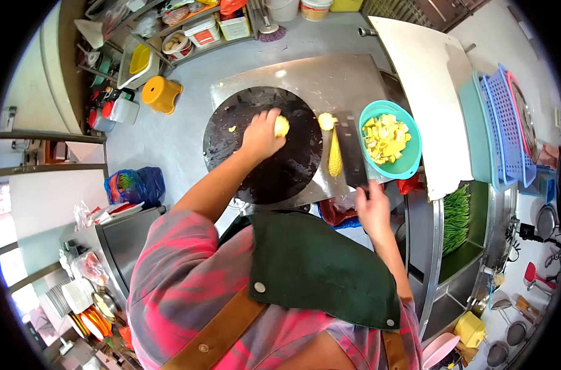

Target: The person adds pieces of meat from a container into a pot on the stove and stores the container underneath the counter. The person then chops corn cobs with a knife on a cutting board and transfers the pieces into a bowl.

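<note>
My left hand [263,135] is over the round dark chopping board [256,176], its fingers closed on a yellow rounded piece [282,126] that looks like corn. Down at the right, my right hand [374,213] grips the handle of a cleaver [353,154]. Its broad dark blade points away from me, beside the board. Between board and blade lie a yellow corn cob [335,157] and a paler yellow piece [327,121]. To the right of the blade is a teal bowl [414,157] holding cut yellow chunks [385,139]. A few small yellow bits are on the board.
The board rests on a metal table [348,71]. At the right are a white panel [425,92], stacked plastic baskets [506,117] and a sink with green vegetables [456,219]. A yellow stool [161,94] and a blue bag [146,185] stand on the floor at the left.
</note>
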A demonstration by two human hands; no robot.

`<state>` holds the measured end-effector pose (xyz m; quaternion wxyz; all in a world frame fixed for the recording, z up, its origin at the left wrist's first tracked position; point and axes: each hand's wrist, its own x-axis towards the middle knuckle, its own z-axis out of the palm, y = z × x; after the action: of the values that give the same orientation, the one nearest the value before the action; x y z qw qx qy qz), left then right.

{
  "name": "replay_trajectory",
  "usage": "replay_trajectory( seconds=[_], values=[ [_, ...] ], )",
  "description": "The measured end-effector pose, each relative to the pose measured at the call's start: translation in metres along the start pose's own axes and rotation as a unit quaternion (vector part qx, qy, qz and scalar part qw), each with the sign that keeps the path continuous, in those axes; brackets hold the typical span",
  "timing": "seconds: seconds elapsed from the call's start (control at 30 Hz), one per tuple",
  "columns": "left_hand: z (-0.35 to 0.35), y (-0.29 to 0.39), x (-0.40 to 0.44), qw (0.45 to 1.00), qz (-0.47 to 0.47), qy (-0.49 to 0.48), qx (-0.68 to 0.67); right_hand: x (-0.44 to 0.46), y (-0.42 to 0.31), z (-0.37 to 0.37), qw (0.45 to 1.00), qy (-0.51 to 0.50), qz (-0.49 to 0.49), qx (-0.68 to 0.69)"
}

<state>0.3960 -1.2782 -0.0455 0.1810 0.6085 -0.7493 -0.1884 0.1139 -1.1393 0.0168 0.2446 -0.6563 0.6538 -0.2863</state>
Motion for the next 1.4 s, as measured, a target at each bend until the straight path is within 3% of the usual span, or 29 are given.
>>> replay_trajectory(
  seconds=[0.1,0.17,0.3,0.33,0.43,0.53,0.63,0.8,0.9,0.93,0.97,1.03,1.07,1.1,1.13,1.17,1.3,1.4],
  values=[
    [0.011,-0.035,-0.043,0.996,-0.043,-0.021,-0.074,0.017,-0.024,0.048,0.99,-0.089,-0.03,-0.109],
    [0.015,-0.04,-0.05,0.981,-0.074,0.041,-0.174,0.032,-0.045,0.076,0.984,-0.126,-0.05,-0.112],
    [0.055,-0.076,-0.051,0.945,-0.154,0.084,-0.277,0.065,-0.071,0.127,0.971,-0.161,-0.084,-0.154],
    [0.056,-0.076,-0.048,0.911,-0.197,0.069,-0.356,0.074,-0.076,0.135,0.968,-0.165,-0.089,-0.165],
    [0.052,-0.071,-0.045,0.873,-0.253,0.026,-0.416,0.093,-0.104,0.138,0.967,-0.131,-0.119,-0.182],
    [0.034,-0.061,-0.046,0.89,-0.249,0.04,-0.379,0.097,-0.14,0.128,0.977,-0.084,-0.093,-0.17],
    [0.037,-0.063,-0.047,0.895,-0.239,0.052,-0.374,0.091,-0.088,0.177,0.955,-0.182,-0.059,-0.227],
    [0.035,-0.069,-0.037,0.882,-0.267,-0.026,-0.388,0.109,-0.09,0.172,0.952,-0.23,-0.036,-0.199],
    [0.043,-0.073,-0.03,0.897,-0.233,-0.029,-0.375,0.13,-0.064,0.167,0.961,-0.253,-0.025,-0.106],
    [0.042,-0.074,-0.029,0.906,-0.233,-0.046,-0.351,0.134,-0.079,0.149,0.942,-0.326,0.084,0.007],
    [0.042,-0.075,-0.028,0.899,-0.249,-0.061,-0.355,0.14,-0.049,0.16,0.931,-0.322,0.132,0.109],
    [0.025,-0.068,-0.025,0.885,-0.282,-0.089,-0.359,0.138,-0.058,0.154,0.931,-0.321,0.143,0.098],
    [0.014,-0.062,-0.025,0.887,-0.301,-0.111,-0.332,0.137,-0.05,0.162,0.97,-0.244,-0.004,0.003],
    [0.019,-0.061,-0.028,0.93,-0.249,-0.048,-0.267,0.131,-0.043,0.17,0.972,-0.16,-0.148,-0.093],
    [0.024,-0.061,-0.029,0.961,-0.193,0.016,-0.2,0.12,-0.089,0.149,0.957,-0.224,-0.06,-0.175],
    [0.027,-0.062,-0.03,0.979,-0.133,0.081,-0.129,0.115,-0.09,0.155,0.945,-0.217,-0.1,-0.222],
    [0.039,-0.066,-0.026,0.964,-0.15,0.041,-0.217,0.102,-0.098,0.15,0.97,-0.163,-0.052,-0.174],
    [0.041,-0.064,-0.032,0.957,-0.173,0.084,-0.216,0.105,-0.103,0.137,0.978,-0.12,-0.063,-0.16]
  ],
)
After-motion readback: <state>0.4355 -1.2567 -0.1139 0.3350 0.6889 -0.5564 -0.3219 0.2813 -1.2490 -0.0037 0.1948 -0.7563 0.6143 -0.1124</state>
